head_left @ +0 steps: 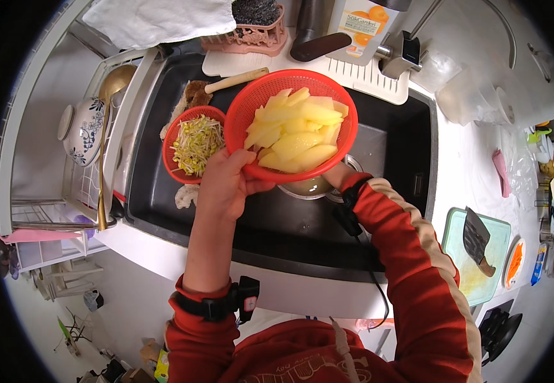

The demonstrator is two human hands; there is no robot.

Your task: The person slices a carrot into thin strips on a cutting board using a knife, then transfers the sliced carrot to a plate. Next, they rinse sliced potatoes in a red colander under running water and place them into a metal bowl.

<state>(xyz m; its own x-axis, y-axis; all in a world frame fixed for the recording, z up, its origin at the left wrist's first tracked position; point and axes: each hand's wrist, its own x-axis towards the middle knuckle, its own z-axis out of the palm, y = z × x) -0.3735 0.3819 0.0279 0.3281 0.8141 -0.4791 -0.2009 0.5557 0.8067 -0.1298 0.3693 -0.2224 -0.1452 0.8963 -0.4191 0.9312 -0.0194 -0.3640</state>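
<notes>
My left hand (232,175) grips the near-left rim of a red colander (339,154) full of pale yellow slices (293,124), held over the black sink (401,191). My right hand (335,173) is under the colander's right side, beside a steel bowl (303,190) of cloudy liquid; its fingers are hidden. A smaller red colander (168,153) of bean sprouts (195,143) sits at the left, with a wooden-handled brush (235,78) behind it.
A white dish rack (6,191) with a patterned bowl (82,131) and ladle stands left. A drainboard (379,86), pink caddy (242,45) and faucet (401,54) line the back. At right are a green board (455,281) with a cleaver (478,239) and an orange-filled plate (514,262).
</notes>
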